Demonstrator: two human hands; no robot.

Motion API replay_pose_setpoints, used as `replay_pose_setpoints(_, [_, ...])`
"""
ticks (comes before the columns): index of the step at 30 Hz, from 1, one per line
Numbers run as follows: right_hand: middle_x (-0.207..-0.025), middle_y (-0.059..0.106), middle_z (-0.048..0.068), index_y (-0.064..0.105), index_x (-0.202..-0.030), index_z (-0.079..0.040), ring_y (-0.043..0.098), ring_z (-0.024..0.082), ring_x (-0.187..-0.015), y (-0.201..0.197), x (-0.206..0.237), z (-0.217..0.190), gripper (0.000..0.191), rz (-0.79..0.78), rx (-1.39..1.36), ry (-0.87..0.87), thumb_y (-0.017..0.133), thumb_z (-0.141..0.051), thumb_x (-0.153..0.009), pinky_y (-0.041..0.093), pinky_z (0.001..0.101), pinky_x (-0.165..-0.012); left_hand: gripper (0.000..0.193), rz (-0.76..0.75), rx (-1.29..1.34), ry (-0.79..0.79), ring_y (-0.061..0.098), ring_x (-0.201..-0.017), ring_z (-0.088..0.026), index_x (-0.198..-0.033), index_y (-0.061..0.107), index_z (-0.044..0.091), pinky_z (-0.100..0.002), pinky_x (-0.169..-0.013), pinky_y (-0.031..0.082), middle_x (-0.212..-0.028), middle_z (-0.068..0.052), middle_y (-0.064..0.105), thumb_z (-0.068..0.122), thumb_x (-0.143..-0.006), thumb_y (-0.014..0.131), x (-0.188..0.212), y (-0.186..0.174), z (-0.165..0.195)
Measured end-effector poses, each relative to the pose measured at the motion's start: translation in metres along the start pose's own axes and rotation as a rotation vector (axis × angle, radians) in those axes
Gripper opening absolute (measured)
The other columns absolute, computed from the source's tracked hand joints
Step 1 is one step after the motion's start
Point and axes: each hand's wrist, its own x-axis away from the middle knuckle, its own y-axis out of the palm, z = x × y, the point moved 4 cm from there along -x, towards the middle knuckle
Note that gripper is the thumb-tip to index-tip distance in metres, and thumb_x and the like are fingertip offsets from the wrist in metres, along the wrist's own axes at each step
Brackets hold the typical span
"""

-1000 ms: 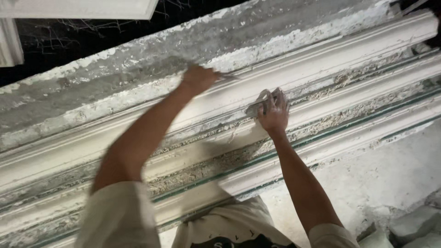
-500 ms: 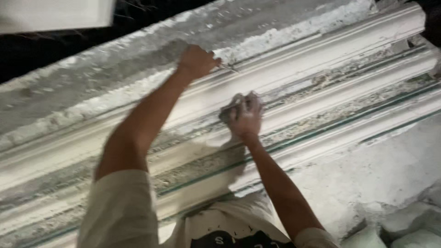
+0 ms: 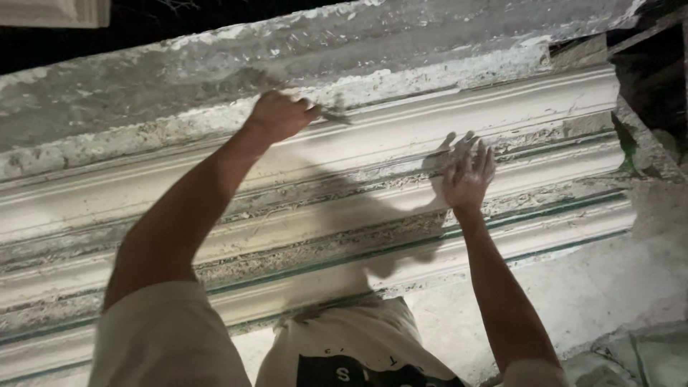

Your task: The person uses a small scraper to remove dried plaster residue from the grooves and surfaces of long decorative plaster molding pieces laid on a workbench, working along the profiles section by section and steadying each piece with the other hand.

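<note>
A long white plaster moulding [image 3: 545, 107] with several ridges and rough, crumbly grooves runs across the whole view. My left hand [image 3: 279, 115] is closed around a small thin metal blade [image 3: 333, 113], whose tip lies on the moulding's upper ridge. My right hand [image 3: 467, 172] lies flat on a middle ridge with its fingers spread and nothing in it; it is dusted white. Both arms reach up from the bottom of the view, and their shadows fall on the moulding below them.
A rough grey concrete slab [image 3: 430, 36] borders the moulding above. A dark gap [image 3: 645, 72] opens at the moulding's right end. A white block [image 3: 50, 11] sits top left. A pale plastered surface [image 3: 588, 294] and grey lumps [image 3: 645, 351] lie lower right.
My right hand, curled against the moulding before, now lies spread flat on it. My left hand still grips the blade at the upper ridge. The view has shifted along the moulding.
</note>
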Motion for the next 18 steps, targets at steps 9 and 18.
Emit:
replay_pose_setpoints(9, [-0.152, 0.052, 0.026, 0.058, -0.15, -0.008, 0.05, 0.042, -0.14, -0.011, -0.023, -0.005, 0.054, -0.046, -0.017, 0.142, 0.049, -0.038, -0.105, 0.033, 0.0621, -0.118, 0.043, -0.235, 0.092, -0.039, 0.074, -0.073, -0.025, -0.152, 0.05, 0.02, -0.041, -0.071, 0.061, -0.108, -0.015, 0.072, 0.022, -0.109, 0.042, 0.031, 0.004, -0.017])
replay_pose_setpoints(18, [-0.15, 0.055, 0.026, 0.059, -0.149, -0.013, 0.052, 0.039, -0.137, -0.016, -0.025, -0.004, 0.053, -0.007, -0.044, 0.167, 0.055, -0.032, -0.1, 0.033, 0.0613, -0.119, 0.043, 0.136, -0.025, 0.111, 0.074, -0.077, -0.027, -0.146, 0.055, 0.019, -0.046, -0.06, 0.06, -0.112, -0.008, 0.072, 0.02, -0.103, 0.051, -0.052, 0.0, 0.014])
